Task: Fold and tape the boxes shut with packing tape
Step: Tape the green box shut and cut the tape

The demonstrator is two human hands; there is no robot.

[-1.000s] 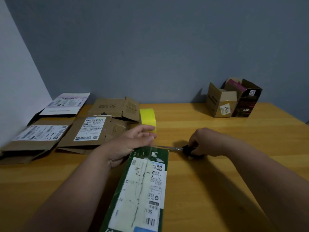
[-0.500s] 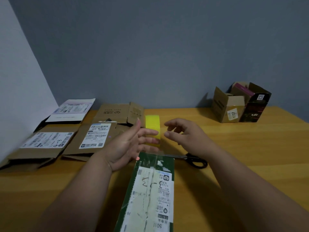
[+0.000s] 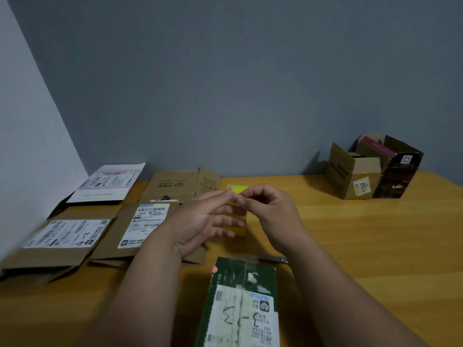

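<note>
Above the middle of the wooden worktop (image 3: 363,246) both hands meet in front of the yellow roll of tape (image 3: 238,229), which stands on edge. Left hand (image 3: 200,221) has its fingers straight and spread, holding nothing. Right hand (image 3: 270,216) has its fingers curled, thumb and forefinger pinched together at the left fingertips; whether they pinch a bit of tape I cannot tell. Nearest the camera lies a green box (image 3: 240,304) with a white label and clear tape over its far end. Just beyond it a scissor blade (image 3: 273,259) pokes out from under the right wrist. Flattened cardboard boxes (image 3: 75,236) lie at the left, and open boxes (image 3: 358,176) stand at the far right by the wall.
</note>
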